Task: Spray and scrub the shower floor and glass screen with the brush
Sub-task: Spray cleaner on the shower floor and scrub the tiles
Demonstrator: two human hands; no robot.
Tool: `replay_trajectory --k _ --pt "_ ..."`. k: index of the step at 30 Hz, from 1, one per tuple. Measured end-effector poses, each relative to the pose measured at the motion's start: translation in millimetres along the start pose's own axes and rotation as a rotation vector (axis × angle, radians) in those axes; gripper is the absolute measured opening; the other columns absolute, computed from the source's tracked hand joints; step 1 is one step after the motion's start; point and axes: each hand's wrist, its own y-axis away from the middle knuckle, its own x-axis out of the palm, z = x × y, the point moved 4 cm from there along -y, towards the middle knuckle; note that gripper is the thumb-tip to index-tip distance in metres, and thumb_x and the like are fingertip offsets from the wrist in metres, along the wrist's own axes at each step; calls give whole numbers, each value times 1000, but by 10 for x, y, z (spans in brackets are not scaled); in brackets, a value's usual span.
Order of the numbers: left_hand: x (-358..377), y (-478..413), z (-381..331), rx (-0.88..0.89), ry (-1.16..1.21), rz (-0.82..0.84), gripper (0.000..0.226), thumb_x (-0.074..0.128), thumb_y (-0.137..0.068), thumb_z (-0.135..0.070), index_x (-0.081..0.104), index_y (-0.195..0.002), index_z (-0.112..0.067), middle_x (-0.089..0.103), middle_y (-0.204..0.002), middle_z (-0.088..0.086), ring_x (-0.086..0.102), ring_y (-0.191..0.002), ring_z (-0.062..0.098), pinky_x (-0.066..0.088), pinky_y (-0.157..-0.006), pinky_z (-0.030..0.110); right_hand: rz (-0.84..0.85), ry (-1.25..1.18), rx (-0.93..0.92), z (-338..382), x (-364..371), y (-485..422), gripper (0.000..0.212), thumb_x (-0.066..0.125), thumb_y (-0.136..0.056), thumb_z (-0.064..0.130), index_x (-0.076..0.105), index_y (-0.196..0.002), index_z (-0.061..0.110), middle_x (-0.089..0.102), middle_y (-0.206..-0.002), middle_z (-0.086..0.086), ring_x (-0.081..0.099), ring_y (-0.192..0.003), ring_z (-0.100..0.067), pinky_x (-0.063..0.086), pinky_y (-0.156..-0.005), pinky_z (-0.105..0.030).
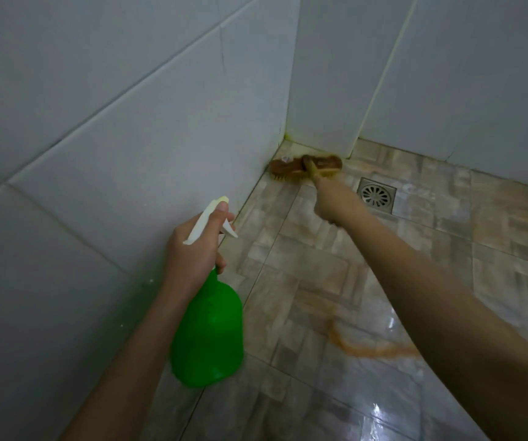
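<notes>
My left hand (192, 249) grips the neck of a green spray bottle (208, 332) with a white trigger head, held above the floor beside the left wall. My right hand (329, 202) reaches to the far corner and holds the yellow handle of a brown scrubbing brush (288, 167). The brush head lies bristles down on the beige mottled shower floor (320, 281), right against the left wall's base. No glass screen shows in this view.
A square metal floor drain (375, 194) sits just right of the brush. White tiled walls (129, 138) close the left and back. An orange-brown streak (367, 348) lies on the wet floor under my right forearm.
</notes>
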Motion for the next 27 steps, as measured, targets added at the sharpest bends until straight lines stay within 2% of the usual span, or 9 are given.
replay_trajectory --k 3,6,8,10,15,19,21,24,27 --pt "-39 -8 -3 -2 32 1 35 55 -98 -53 76 -80 -32 76 -92 -6 55 -45 16 50 -59 38 52 -30 31 45 -102 52 85 43 -88 -4 -2 -154 26 56 -84 -15 57 -56 -22 43 -37 -28" --pt "-60 -26 10 -4 43 6 34 56 -96 -56 78 -77 -39 77 -90 -8 61 -55 22 51 -59 40 144 -23 -38 117 174 915 92 42 -89 -3 -15 -150 38 57 -86 -10 52 -54 -17 49 -49 -32" --pt "-46 -20 9 -14 31 5 36 56 -96 -57 78 -78 -35 77 -91 -7 58 -48 18 51 -61 39 156 56 -110 141 351 1255 92 42 -90 -2 -17 -149 37 52 -74 -4 53 -56 -18 54 -56 -36" --pt "-27 5 -10 -26 23 9 37 55 -97 -55 76 -79 -32 77 -95 -5 52 -40 15 51 -62 37 84 100 -165 123 333 1024 92 40 -91 -2 -17 -148 42 48 -70 -4 55 -56 -20 52 -52 -36" --pt "-70 107 -103 -12 58 15 31 54 -98 -52 73 -76 -40 77 -97 -8 50 -41 15 48 -62 36 67 12 -60 -31 84 248 93 39 -93 -4 -18 -146 48 47 -72 -11 53 -51 -20 37 -36 -28" --pt "-119 167 -98 -12 63 33 35 54 -98 -51 74 -69 -45 77 -94 -8 50 -41 16 48 -60 37 18 65 -64 -237 357 1111 61 36 -103 28 0 -152 31 55 -89 -6 57 -67 -16 54 -65 -33" --pt "-123 201 -66 -9 34 45 32 54 -98 -51 73 -73 -43 76 -96 -5 50 -40 15 48 -59 35 86 135 -117 -300 577 1633 58 33 -104 30 0 -152 30 56 -98 -8 55 -64 -15 53 -60 -29" --pt "-123 264 -51 -11 -7 63 27 54 -98 -52 71 -82 -41 76 -100 -3 51 -42 14 48 -55 31 42 206 -129 -357 518 1417 59 32 -104 21 0 -152 33 54 -79 -1 57 -58 -17 54 -52 -30" --pt "-163 322 -42 -22 -24 61 29 54 -97 -54 73 -82 -38 77 -100 -3 52 -42 15 48 -54 31 80 -89 -88 -325 248 753 55 33 -103 17 12 -150 38 58 -79 -11 59 -51 -23 51 -41 -32"
